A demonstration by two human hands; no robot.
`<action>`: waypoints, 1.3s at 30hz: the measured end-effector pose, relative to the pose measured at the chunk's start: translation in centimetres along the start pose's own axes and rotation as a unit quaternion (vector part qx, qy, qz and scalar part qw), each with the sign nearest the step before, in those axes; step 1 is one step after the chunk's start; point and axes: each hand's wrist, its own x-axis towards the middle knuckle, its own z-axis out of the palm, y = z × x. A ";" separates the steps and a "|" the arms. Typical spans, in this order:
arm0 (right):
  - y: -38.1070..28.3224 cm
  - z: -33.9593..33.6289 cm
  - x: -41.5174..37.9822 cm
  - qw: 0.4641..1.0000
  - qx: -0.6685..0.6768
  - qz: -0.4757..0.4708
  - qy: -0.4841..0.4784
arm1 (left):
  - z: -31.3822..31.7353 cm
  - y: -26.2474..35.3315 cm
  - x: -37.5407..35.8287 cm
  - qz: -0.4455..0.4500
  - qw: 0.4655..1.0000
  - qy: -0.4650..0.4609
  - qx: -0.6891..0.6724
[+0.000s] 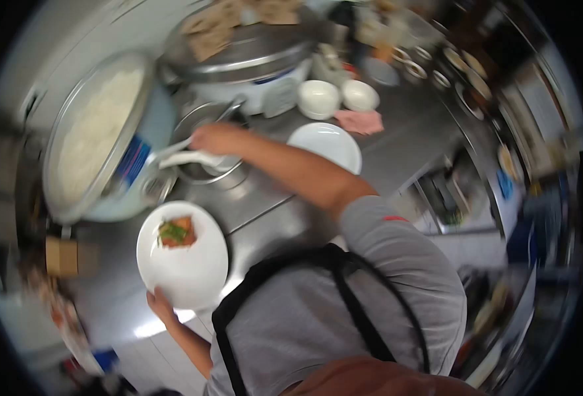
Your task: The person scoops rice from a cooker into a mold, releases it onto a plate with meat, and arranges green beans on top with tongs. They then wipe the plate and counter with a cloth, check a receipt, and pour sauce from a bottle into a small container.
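Note:
A white oval plate (pixel 192 277) carries a browned piece of food topped with greens (pixel 176 231). My left hand (pixel 161 306) grips the plate's near rim, fingers closed on it. Over a metal pot (pixel 228 187) my right hand (pixel 213 140) is closed round a utensil handle; the hand is slightly blurred. White utensils (pixel 189 158) lie across the pot's rim below that hand. Left of the pot stands a large cooker (pixel 100 204) full of white rice (pixel 100 132), its lid off or raised.
Behind the pot is a second cooker with a metal lid (pixel 252 46) and brown cardboard pieces on top. A white plate (pixel 327 146), two white bowls (pixel 318 99) and a pink cloth (pixel 360 121) are on the steel counter (pixel 403 148). Small dishes (pixel 415 70) line the back right.

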 end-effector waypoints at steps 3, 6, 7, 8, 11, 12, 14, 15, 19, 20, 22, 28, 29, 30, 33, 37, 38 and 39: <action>-2.7 1.0 1.4 0.976 0.121 0.170 -0.067 | -1.3 -1.1 4.5 0.059 0.978 -0.003 0.202; -3.7 0.2 1.2 0.967 0.133 0.202 -0.084 | -1.3 3.9 4.1 0.173 0.923 0.105 0.327; -3.8 0.6 1.2 0.965 0.140 0.208 -0.075 | -0.2 6.3 3.6 0.208 0.906 0.137 0.343; -4.0 1.3 1.4 0.963 0.147 0.216 -0.064 | 0.6 7.8 4.0 0.226 0.925 0.090 0.292; -4.1 1.3 1.6 0.955 0.147 0.229 -0.118 | 4.9 11.2 5.0 0.302 0.941 -0.037 0.148; -4.1 1.3 1.6 0.952 0.150 0.228 -0.140 | 7.1 12.4 4.8 0.344 0.930 -0.067 0.115; -3.2 1.9 2.0 0.940 0.164 0.241 -0.180 | 10.6 15.8 3.3 0.385 0.901 -0.152 0.127; -4.1 0.4 1.2 0.925 0.163 0.268 -0.213 | 12.5 17.2 2.6 0.400 0.891 -0.186 0.104; -2.0 -2.8 -0.6 0.895 0.311 0.275 -0.163 | 19.4 20.2 2.4 0.547 0.784 -0.159 0.247; -0.7 -3.6 -0.4 0.873 0.355 0.272 -0.193 | 20.7 20.7 2.3 0.528 0.783 -0.170 0.282; -1.3 -7.8 -2.0 0.889 0.315 0.260 -0.208 | 23.1 20.8 3.1 0.484 0.703 -0.202 0.481; -0.8 -10.8 -3.8 0.951 0.012 0.188 -0.246 | 26.7 23.9 2.5 0.258 0.707 -0.297 0.588; -1.5 -11.2 -4.3 0.949 -0.068 0.185 -0.245 | 27.2 23.9 2.8 0.244 0.721 -0.283 0.584; -1.8 -11.2 -4.6 0.949 -0.097 0.176 -0.244 | 27.7 23.5 3.3 0.229 0.735 -0.268 0.580; -1.6 -10.8 -5.3 0.953 -0.181 0.116 -0.213 | 29.1 22.0 4.9 0.202 0.777 -0.239 0.547; -0.3 -10.1 -6.4 0.955 -0.270 0.031 -0.120 | 29.4 22.4 4.7 0.212 0.821 -0.205 0.489; -0.5 -10.1 -6.5 0.952 -0.287 0.029 -0.104 | 29.2 22.5 4.5 0.219 0.824 -0.201 0.482; -0.9 -10.3 -6.6 0.946 -0.299 0.040 -0.115 | 29.0 22.7 4.3 0.226 0.827 -0.196 0.475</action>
